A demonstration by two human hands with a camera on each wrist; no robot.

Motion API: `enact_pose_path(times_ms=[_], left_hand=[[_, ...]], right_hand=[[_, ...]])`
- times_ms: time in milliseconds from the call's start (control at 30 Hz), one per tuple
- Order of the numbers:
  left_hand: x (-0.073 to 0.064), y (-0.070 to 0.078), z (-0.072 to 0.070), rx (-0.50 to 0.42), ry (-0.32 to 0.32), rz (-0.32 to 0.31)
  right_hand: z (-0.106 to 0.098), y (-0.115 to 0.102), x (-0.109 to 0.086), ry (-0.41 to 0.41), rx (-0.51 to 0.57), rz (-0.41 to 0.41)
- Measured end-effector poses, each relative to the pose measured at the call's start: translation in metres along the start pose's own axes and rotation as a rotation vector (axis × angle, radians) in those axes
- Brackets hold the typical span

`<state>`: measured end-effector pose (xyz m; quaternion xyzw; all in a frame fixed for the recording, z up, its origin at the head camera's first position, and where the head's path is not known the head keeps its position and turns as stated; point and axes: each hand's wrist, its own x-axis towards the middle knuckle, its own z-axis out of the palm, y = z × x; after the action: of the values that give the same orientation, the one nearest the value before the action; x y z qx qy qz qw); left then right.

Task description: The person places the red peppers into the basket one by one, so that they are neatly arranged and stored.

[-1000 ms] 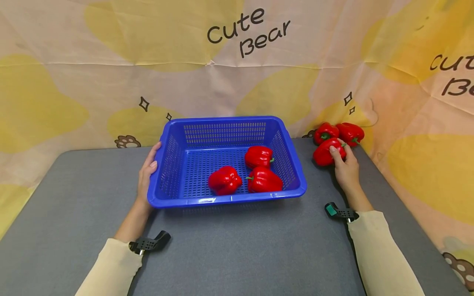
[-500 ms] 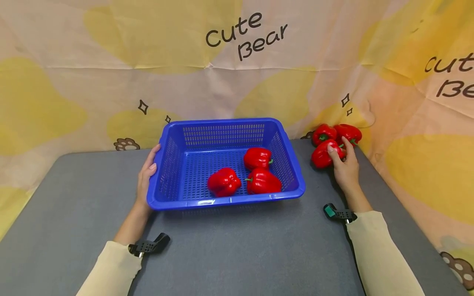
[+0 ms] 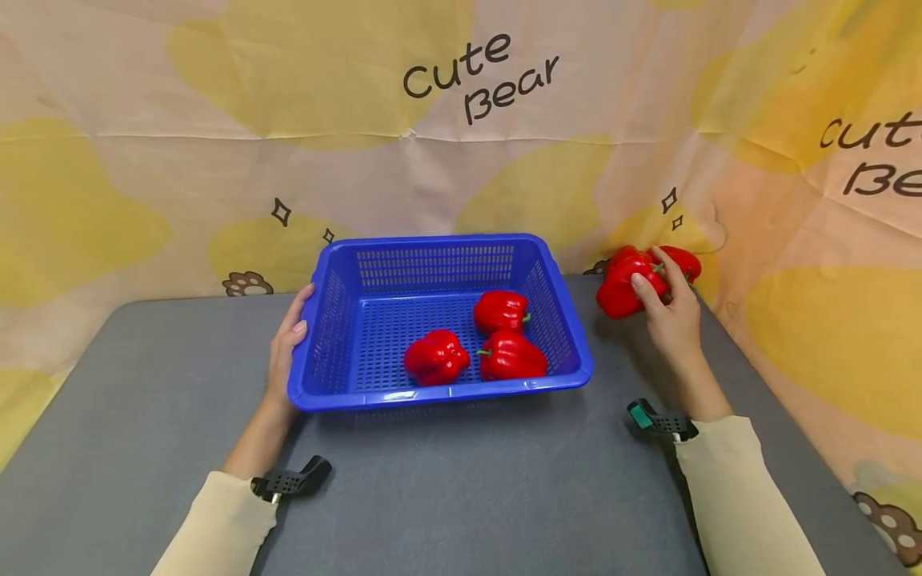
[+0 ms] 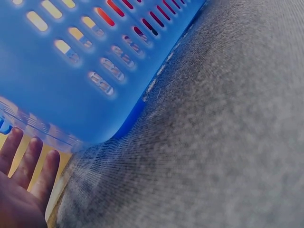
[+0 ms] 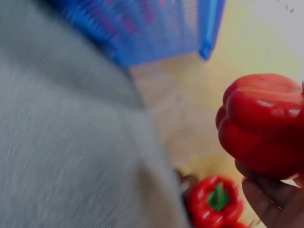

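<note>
My left hand [image 3: 284,348] lies along the left side of a blue plastic basket [image 3: 432,394], touching its rim. In the left wrist view, several straight fingers [image 4: 45,178] lie beside the basket's outer wall. Three red bell peppers sit inside the basket: one at the front left [image 3: 436,358], one at the front right [image 3: 513,356] and one behind it [image 3: 500,311]. At the back right, my right hand [image 3: 675,320] grips another red bell pepper [image 5: 263,123] between thumb and fingers, raised off the table. Behind it, another red pepper [image 3: 684,262] is partly hidden by the hand.
A grey cloth covers the table [image 3: 461,488]. A printed yellow and pink curtain [image 3: 403,184] hangs close behind the basket and along the right side. In the right wrist view, a red pepper with a green stem [image 5: 217,198] lies below the held one.
My right hand has lifted the bell pepper from the table and shifted it slightly left and back, covering part of the peppers behind. The left hand and basket have stayed in place.
</note>
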<state>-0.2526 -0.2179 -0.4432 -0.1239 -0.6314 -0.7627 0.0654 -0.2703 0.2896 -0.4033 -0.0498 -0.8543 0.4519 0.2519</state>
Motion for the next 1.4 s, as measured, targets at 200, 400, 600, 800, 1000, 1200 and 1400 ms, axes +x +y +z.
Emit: enact_pose_path(times_ms=[200, 400, 600, 800, 1000, 1200, 1400], left_hand=[[0.002, -0.001, -0.003, -0.005, 0.007, 0.009], [0.004, -0.008, -0.003, -0.029, 0.021, 0.04], [0.004, -0.014, 0.0, -0.011, 0.03, 0.013], [0.003, -0.014, -0.001, 0.005, 0.05, -0.006], [0.003, -0.012, 0.0, 0.007, 0.027, -0.007], [0.003, -0.008, 0.002, 0.003, 0.018, -0.003], [0.001, -0.004, -0.002, -0.004, 0.019, 0.011]], right_hand=[[0.001, -0.036, -0.003, -0.056, 0.047, -0.093], [0.008, -0.073, -0.008, -0.122, 0.06, -0.189], [0.022, -0.114, -0.011, -0.155, 0.127, -0.221], [0.044, -0.154, -0.016, -0.158, 0.261, -0.196], [0.062, -0.186, -0.02, -0.141, 0.378, -0.218], [0.078, -0.197, -0.028, -0.147, 0.444, -0.234], [0.096, -0.199, -0.038, -0.221, 0.442, -0.327]])
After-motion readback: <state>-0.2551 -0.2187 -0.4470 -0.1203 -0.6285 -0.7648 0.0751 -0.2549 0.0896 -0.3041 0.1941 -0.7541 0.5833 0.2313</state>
